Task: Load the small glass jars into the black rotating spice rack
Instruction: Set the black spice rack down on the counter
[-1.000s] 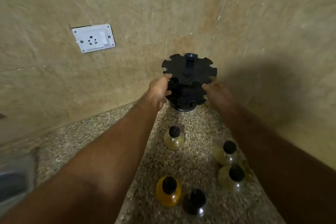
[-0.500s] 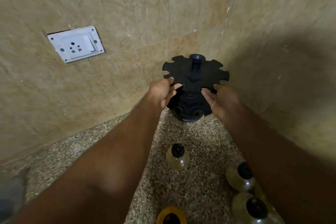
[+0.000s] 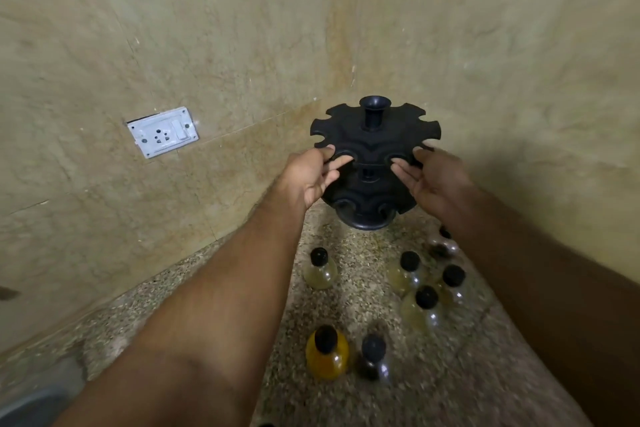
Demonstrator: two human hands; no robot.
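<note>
The black rotating spice rack (image 3: 374,135) stands in the corner of the speckled stone counter (image 3: 360,399); the slots facing me hold nothing. My left hand (image 3: 311,173) pinches the rack's upper tier on its left edge, thumb on top. My right hand (image 3: 433,177) holds the same tier on the right edge. Several small glass jars with black caps stand on the counter below the rack: a pale one (image 3: 320,270) under my left wrist, a yellow one (image 3: 327,355), a dark one (image 3: 372,357), and a cluster of pale ones (image 3: 424,310) beside my right forearm.
Beige tiled walls meet right behind the rack. A white socket and switch plate (image 3: 162,132) sits on the left wall. A grey sink edge (image 3: 31,406) shows at the bottom left corner.
The view has pulled back, so more jars show. Both hands have stayed on the rack's sides, with fingers shifted a little along the tier. The rack remains in the corner.
</note>
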